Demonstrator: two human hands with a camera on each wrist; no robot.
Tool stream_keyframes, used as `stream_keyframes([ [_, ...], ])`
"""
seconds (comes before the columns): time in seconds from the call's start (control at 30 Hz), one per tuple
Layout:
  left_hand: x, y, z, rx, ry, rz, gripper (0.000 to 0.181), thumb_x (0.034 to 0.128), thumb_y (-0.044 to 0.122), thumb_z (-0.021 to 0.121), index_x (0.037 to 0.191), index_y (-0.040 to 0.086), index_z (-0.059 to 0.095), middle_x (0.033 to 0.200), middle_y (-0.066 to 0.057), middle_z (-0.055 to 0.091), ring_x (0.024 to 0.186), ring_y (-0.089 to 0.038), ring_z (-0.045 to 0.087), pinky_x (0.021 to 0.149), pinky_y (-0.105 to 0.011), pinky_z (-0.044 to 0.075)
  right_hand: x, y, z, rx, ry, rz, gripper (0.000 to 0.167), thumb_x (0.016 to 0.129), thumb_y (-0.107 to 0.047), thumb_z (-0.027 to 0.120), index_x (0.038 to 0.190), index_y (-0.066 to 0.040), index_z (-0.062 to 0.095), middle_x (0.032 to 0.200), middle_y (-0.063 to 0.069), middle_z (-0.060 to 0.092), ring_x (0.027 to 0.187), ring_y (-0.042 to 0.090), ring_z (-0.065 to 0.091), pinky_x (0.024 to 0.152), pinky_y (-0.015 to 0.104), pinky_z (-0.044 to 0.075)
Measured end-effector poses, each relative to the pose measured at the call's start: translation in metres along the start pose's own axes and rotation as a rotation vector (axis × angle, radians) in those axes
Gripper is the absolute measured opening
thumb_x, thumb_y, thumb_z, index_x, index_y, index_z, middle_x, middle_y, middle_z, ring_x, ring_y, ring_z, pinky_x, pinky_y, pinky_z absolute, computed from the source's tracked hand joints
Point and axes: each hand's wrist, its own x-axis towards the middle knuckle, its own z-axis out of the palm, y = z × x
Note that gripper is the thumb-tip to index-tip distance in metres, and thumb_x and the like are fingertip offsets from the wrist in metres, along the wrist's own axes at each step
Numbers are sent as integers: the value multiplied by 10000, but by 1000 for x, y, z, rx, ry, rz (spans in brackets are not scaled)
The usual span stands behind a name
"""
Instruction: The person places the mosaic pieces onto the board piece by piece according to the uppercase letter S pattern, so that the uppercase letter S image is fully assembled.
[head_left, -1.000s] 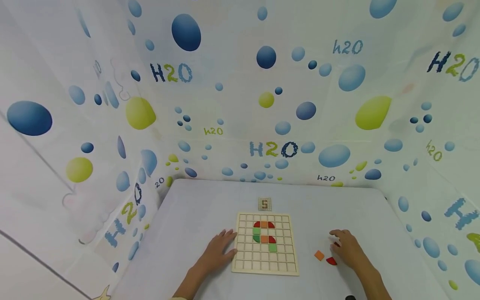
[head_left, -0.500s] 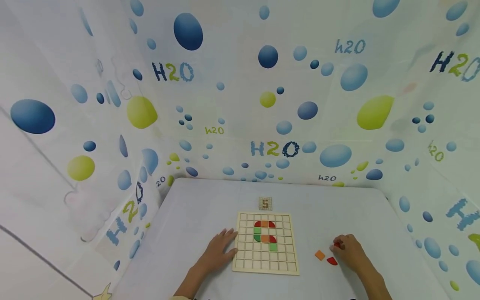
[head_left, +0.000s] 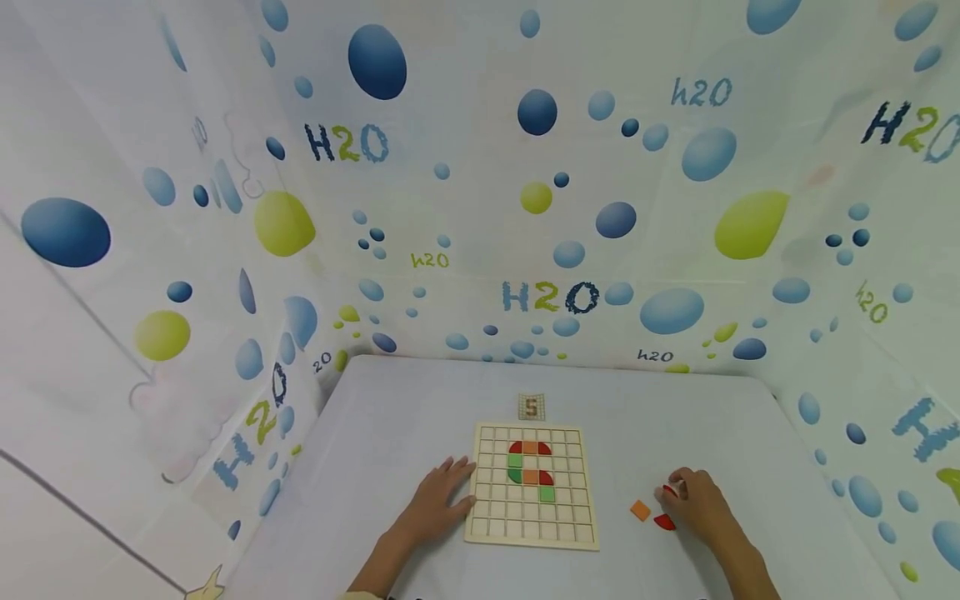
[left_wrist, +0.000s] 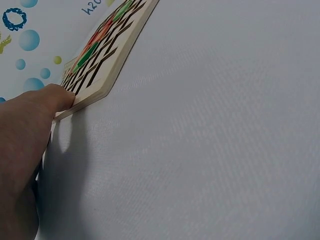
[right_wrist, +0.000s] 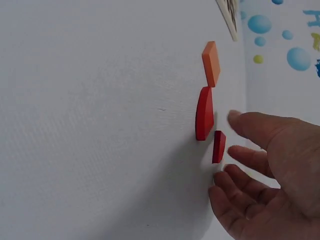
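In the head view a pale wooden grid board (head_left: 501,528) lies mid-table, with red, orange and green tiles (head_left: 530,477) set in its squares. My left hand (head_left: 435,503) rests at its left edge; in the left wrist view a digit (left_wrist: 59,98) touches the board's rim. To the right of the board, my right hand (head_left: 701,504) is low over a red quarter-round tile (right_wrist: 219,146). Thumb and fingers hover around that tile, apart from it in the right wrist view. A second red quarter-round tile (head_left: 664,522) and an orange square tile (head_left: 641,510) lie nearby.
A small card (head_left: 531,407) with a brown figure on a grid lies just beyond the board. White cloth covers the table (head_left: 405,400). Behind and at both sides hangs a white curtain (head_left: 465,208) printed with blue and green drops.
My right hand's fingers have drawn in around the farther red tile, which has shifted slightly left. My left hand stays at the board's edge.
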Motion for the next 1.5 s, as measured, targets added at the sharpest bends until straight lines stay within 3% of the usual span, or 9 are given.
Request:
stream_keyframes([
  [0.13,0,-1,1,11,17,9,586,1035,364,624,1560,131,510,1633,-147,471,1549,-443,350,1249,-676,273,0,-2,1,10,-23,-39,285,923,-47,763,1179,12,654,996,112,587,887,211,560,744,319,548],
  [0.27,-1,1,0,6,18,8,586,1032,360,623,1558,127,511,1631,-151,473,1546,-448,352,1248,-678,272,1,-2,3,-8,-4,-51,220,922,-60,777,1111,4,686,949,71,601,875,189,585,732,293,554],
  [0.47,-1,2,1,3,5,8,596,1036,380,617,1562,123,506,1636,-157,465,1550,-446,346,1260,-667,260,-2,-2,2,-12,0,-38,375,914,-108,803,1213,71,666,1129,183,636,1015,319,663,914,535,609],
  [0.57,0,2,2,16,5,7,595,1038,379,613,1566,126,503,1637,-155,464,1550,-446,347,1259,-666,264,-4,-4,0,13,-19,-44,345,907,-34,767,1230,42,671,1214,189,636,1084,345,660,961,562,591],
  [0.77,0,2,1,13,0,-7,600,1039,388,605,1575,143,495,1649,-134,453,1563,-424,331,1272,-647,253,-5,-4,2,-17,-4,-76,212,901,2,756,1107,-21,712,1102,91,654,1022,254,643,930,503,595],
  [1.03,-1,2,1,21,10,5,598,1038,388,609,1569,136,501,1639,-143,466,1554,-434,345,1261,-658,267,-3,-5,7,-32,20,-67,234,938,-102,784,1129,11,710,1058,112,625,975,243,630,890,483,599],
  [1.23,-1,0,1,19,19,21,597,1034,384,621,1557,117,511,1627,-159,477,1541,-452,360,1247,-676,278,-1,-31,21,20,46,-44,279,943,-125,780,1170,20,707,1081,129,622,963,246,632,800,429,615],
  [1.5,1,-2,2,12,10,-4,599,1036,392,622,1567,142,503,1646,-127,459,1564,-420,332,1272,-652,249,-9,-93,70,-17,95,-122,226,898,-117,837,1093,-64,733,1024,34,595,919,146,587,808,367,575],
])
